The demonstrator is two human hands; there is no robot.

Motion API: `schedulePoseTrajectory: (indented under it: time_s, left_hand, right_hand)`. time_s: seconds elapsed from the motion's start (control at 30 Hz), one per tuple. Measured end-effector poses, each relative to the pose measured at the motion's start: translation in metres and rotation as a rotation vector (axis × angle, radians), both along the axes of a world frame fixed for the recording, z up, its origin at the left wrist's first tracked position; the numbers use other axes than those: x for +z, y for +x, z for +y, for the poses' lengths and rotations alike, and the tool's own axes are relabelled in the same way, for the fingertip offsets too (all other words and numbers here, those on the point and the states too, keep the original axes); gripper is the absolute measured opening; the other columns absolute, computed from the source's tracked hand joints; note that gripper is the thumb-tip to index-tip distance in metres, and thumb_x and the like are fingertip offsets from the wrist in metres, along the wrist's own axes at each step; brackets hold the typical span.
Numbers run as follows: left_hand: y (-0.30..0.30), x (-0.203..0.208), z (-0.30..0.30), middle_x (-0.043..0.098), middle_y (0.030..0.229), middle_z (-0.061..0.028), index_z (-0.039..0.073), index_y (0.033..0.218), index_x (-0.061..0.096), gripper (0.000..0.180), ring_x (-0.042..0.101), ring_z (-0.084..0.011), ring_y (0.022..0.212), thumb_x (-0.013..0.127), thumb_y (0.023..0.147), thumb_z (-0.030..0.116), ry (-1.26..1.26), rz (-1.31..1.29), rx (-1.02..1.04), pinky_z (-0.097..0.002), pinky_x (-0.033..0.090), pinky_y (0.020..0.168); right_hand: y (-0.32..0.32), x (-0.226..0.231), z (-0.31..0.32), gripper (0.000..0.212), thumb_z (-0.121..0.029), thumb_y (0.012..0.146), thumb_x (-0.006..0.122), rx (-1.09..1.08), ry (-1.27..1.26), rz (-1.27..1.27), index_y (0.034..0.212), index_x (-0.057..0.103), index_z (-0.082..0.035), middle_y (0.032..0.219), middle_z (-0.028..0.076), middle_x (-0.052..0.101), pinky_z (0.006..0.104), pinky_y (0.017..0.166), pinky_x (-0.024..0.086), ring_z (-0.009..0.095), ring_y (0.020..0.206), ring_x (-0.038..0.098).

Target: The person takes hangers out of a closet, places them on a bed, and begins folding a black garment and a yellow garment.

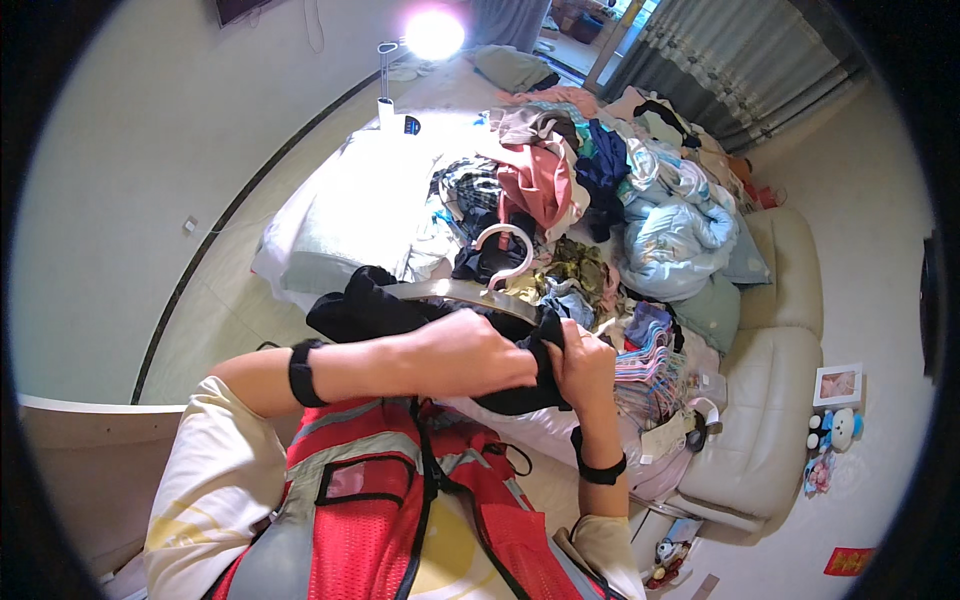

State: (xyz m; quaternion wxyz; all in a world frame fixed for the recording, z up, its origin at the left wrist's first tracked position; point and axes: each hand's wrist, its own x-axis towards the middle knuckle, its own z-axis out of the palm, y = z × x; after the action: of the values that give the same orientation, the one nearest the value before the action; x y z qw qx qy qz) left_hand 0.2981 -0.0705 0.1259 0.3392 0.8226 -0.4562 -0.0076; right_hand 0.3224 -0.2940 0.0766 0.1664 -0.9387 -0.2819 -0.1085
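Note:
A black garment (360,308) hangs in front of my chest on a pale, broad-shouldered clothes hanger (465,292). The hanger's white hook points up and away from me, over the heap on the bed. My right hand (583,362) is closed on the garment's fabric by the hanger's right end. My left hand (475,352) crosses in front of the garment to the right, its fingers curled around the black cloth beside my right hand. The fingertips of my left hand are mostly hidden. Part of the garment hangs below my left forearm.
A bed (345,200) carries heaped clothes, including a salmon-pink garment (535,185), and a bundled light-blue quilt (675,225). Several coloured hangers (650,365) lie to the right, by a cream leather headboard (765,390). A bright lamp (433,35) stands at the far side.

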Motion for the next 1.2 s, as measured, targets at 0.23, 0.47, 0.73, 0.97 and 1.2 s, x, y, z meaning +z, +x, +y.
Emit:
schedulePoseTrajectory:
  time_s: [0.23, 0.47, 0.73, 0.97, 1.2]
  left_hand:
    - [-0.022, -0.02, -0.012, 0.055, 0.065, -0.0031, 0.008, 0.086, 0.055, 0.021, 0.063, -0.0194, 0.063, 0.062, 0.08, 0.027, 0.221, -0.389, 0.096, -0.0313, 0.05, 0.053]
    - [-0.02, 0.031, 0.081, 0.063, 0.092, -0.0051, 0.009, 0.106, 0.056, 0.054, 0.062, -0.0242, 0.081, 0.07, 0.07, 0.047, -0.188, -0.438, 0.5, -0.0327, 0.05, 0.068]
    - [-0.01, 0.023, 0.118, 0.062, 0.084, -0.0157, 0.002, 0.094, 0.059, 0.052, 0.061, -0.0308, 0.079, 0.076, 0.064, 0.042, 0.205, 0.189, 0.641, -0.0371, 0.046, 0.069]
    - [-0.002, 0.018, 0.092, 0.06, 0.064, -0.0143, 0.003, 0.087, 0.062, 0.046, 0.061, -0.0298, 0.06, 0.075, 0.069, 0.043, 0.152, 0.181, 0.63, -0.0339, 0.046, 0.056]
    - [-0.005, 0.01, 0.109, 0.06, 0.064, -0.0132, 0.002, 0.085, 0.061, 0.046, 0.06, -0.0266, 0.058, 0.079, 0.064, 0.038, 0.101, 0.18, 0.664, -0.0326, 0.047, 0.057]
  right_hand:
    - [-0.003, -0.003, -0.004, 0.025, -0.012, 0.078, 0.061, -0.031, 0.17, -0.022, 0.097, 0.05, 0.0, 0.075, 0.02, 0.058, 0.0449, 0.057, 0.042, 0.04, 0.067, 0.057]
    - [-0.006, -0.007, -0.032, 0.033, -0.009, 0.072, 0.062, -0.037, 0.241, -0.128, 0.102, 0.052, 0.0, 0.079, 0.019, 0.056, 0.0433, 0.065, 0.046, 0.04, 0.074, 0.057]
    - [0.001, 0.009, -0.025, 0.032, -0.007, 0.07, 0.058, 0.014, 0.255, -0.167, 0.101, 0.052, 0.0, 0.076, 0.019, 0.055, 0.0433, 0.062, 0.044, 0.041, 0.072, 0.056]
    - [0.003, 0.015, -0.004, 0.035, -0.015, 0.068, 0.069, 0.088, 0.143, -0.098, 0.092, 0.048, -0.002, 0.078, 0.017, 0.055, 0.0412, 0.058, 0.045, 0.037, 0.07, 0.056]
    - [0.012, 0.008, -0.015, 0.04, -0.017, 0.076, 0.063, 0.189, 0.118, -0.205, 0.112, 0.056, -0.002, 0.08, 0.012, 0.055, 0.0389, 0.058, 0.046, 0.03, 0.07, 0.057]
